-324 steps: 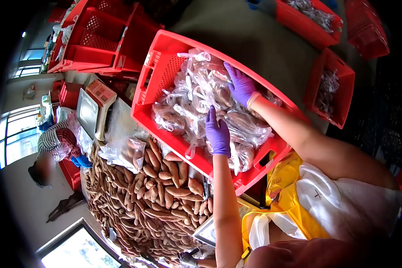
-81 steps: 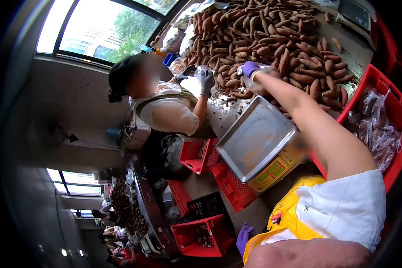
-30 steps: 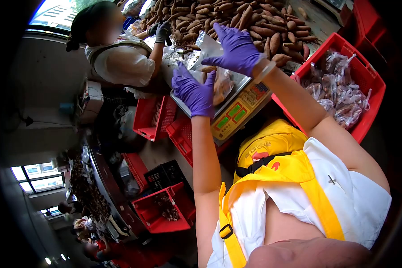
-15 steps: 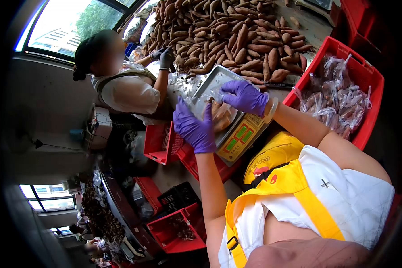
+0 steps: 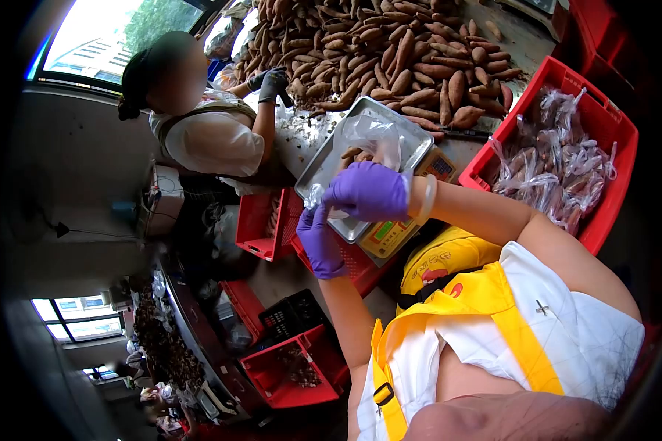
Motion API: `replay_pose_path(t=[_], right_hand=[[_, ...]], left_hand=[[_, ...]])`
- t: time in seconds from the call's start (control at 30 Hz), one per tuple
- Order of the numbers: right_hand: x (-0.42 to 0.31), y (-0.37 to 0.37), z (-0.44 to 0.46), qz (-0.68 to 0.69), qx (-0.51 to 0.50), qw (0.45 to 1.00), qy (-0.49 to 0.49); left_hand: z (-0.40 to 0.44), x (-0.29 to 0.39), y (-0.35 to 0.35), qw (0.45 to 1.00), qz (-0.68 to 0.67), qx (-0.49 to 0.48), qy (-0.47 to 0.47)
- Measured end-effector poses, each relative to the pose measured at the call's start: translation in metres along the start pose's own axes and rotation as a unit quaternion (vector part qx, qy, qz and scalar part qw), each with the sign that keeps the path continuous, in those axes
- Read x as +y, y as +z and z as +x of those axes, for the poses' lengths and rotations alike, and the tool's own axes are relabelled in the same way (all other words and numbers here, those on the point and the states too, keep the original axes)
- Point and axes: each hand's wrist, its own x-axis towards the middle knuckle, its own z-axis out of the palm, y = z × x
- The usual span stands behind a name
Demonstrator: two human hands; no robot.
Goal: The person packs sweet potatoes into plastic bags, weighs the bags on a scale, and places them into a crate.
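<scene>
A clear plastic bag (image 5: 381,140) with sweet potatoes (image 5: 357,155) inside lies on the metal tray (image 5: 312,173) of a yellow digital scale (image 5: 389,241). My right hand (image 5: 371,192), in a purple glove, is closed over the near side of the bag. Just below it, my left hand (image 5: 320,246), gloved alike, has its fingers drawn together at the bag's gathered plastic (image 5: 314,196), which pokes out above the fingertips. The two hands meet at the tray's near left edge. My right hand partly hides the bag and the scale.
A big heap of sweet potatoes (image 5: 389,55) covers the table beyond the scale. On the right, a red crate (image 5: 603,110) holds several filled bags. A co-worker (image 5: 209,140) in dark gloves stands at the left. More red crates (image 5: 272,375) and a black crate (image 5: 294,316) sit below.
My hands were apart on either side of the bag. They have come together, the right moving left and down, and the bag's plastic is now gathered between them.
</scene>
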Motion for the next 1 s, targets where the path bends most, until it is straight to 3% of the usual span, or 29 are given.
replay_pose_path(t=[0.03,0.1,0.2,0.37,0.43,0.5,0.53,0.57,0.6,0.63,0.7,0.73,0.8,0.83,0.97,1.0], right_hand=[[0.024,0.012,0.006,-0.008,-0.061,0.996,0.07],[0.083,0.024,0.005,-0.023,-0.065,0.972,0.223],[0.112,0.011,-0.02,-0.176,-0.077,0.973,0.13],[0.108,0.026,-0.021,-0.111,-0.08,0.971,0.197],[0.121,0.029,-0.026,-0.12,-0.072,0.978,0.157],[0.115,0.014,-0.033,-0.177,0.029,0.98,0.081],[0.11,0.003,-0.035,-0.123,0.062,0.984,0.111],[0.109,-0.005,-0.037,0.029,0.085,0.981,0.17],[0.104,-0.022,-0.039,0.162,0.105,0.967,0.167],[0.104,-0.037,-0.04,0.307,0.118,0.93,0.164],[0.103,-0.077,-0.05,0.387,0.157,0.881,0.222],[0.11,-0.089,-0.056,0.529,0.184,0.811,0.166],[0.138,-0.114,-0.081,0.654,0.223,0.71,0.134],[0.157,-0.125,-0.094,0.707,0.189,0.675,0.089],[0.202,-0.134,-0.156,0.794,0.288,0.507,0.172],[0.214,-0.13,-0.167,0.743,0.375,0.504,0.229]], left_hand=[[-0.003,0.012,0.01,0.996,-0.085,0.0,-0.015],[-0.003,-0.006,-0.017,0.994,-0.099,-0.037,0.004],[-0.015,-0.013,-0.017,0.994,-0.099,-0.048,0.009],[-0.034,-0.008,0.002,1.0,0.01,-0.008,0.002],[-0.033,-0.013,0.002,0.998,0.049,0.014,0.023],[-0.032,-0.014,-0.002,0.995,0.086,0.038,0.04],[-0.031,-0.012,-0.006,0.966,0.23,0.055,0.102],[-0.033,-0.009,-0.011,0.913,0.37,0.068,0.157],[-0.034,-0.003,-0.01,0.905,0.383,0.079,0.168],[-0.038,0.006,-0.007,0.898,0.39,0.091,0.181],[-0.041,0.012,-0.011,0.879,0.409,0.128,0.21],[-0.042,0.014,-0.017,0.877,0.413,0.128,0.211],[-0.048,0.02,-0.024,0.875,0.409,0.131,0.224],[-0.052,0.023,-0.027,0.88,0.396,0.137,0.225],[-0.061,0.013,-0.052,0.885,0.395,0.133,0.21],[-0.062,0.01,-0.057,0.886,0.397,0.131,0.2]])
